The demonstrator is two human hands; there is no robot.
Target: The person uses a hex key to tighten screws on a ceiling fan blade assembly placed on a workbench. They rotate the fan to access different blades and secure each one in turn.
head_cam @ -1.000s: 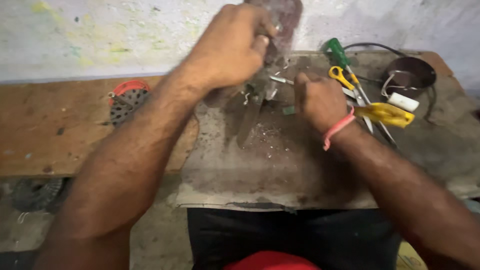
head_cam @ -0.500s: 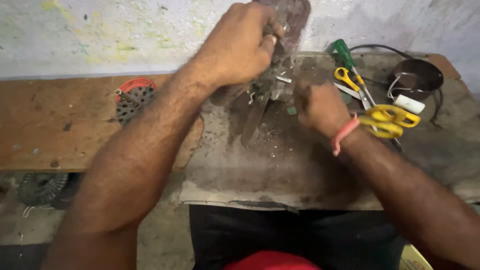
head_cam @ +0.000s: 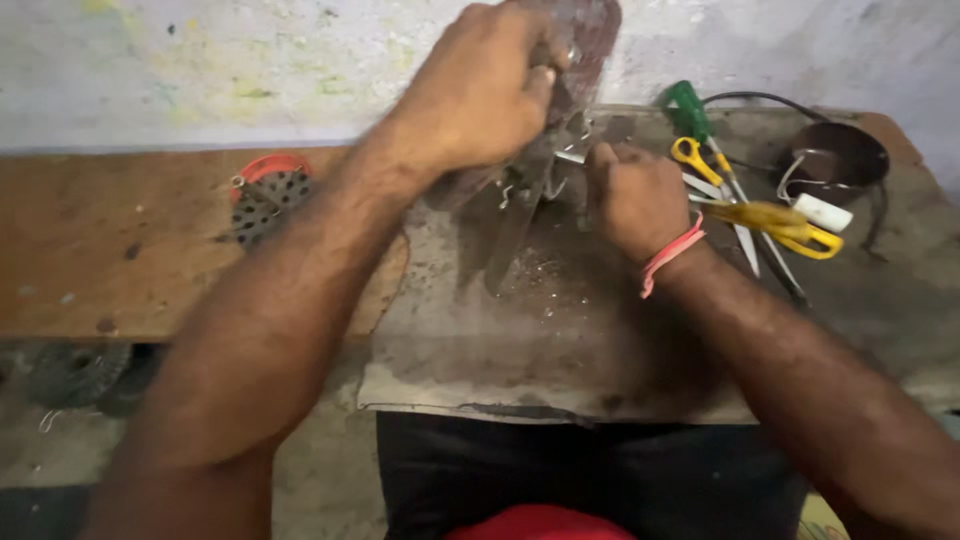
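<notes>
Fingers (head_cam: 530,85) of the left hand (head_cam: 475,90) wrap tightly around a grey metal part (head_cam: 585,40) at the surface's (head_cam: 560,340) far edge. Right hand (head_cam: 635,195) fingers curl closed beside it, their grip hidden. Yellow scissors (head_cam: 775,215) lie near the right edge.

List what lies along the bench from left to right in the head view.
Perforated metal disc with red rim → left hand → right hand → green-handled screwdriver → yellow-handled scissors → dark round bowl.
</notes>
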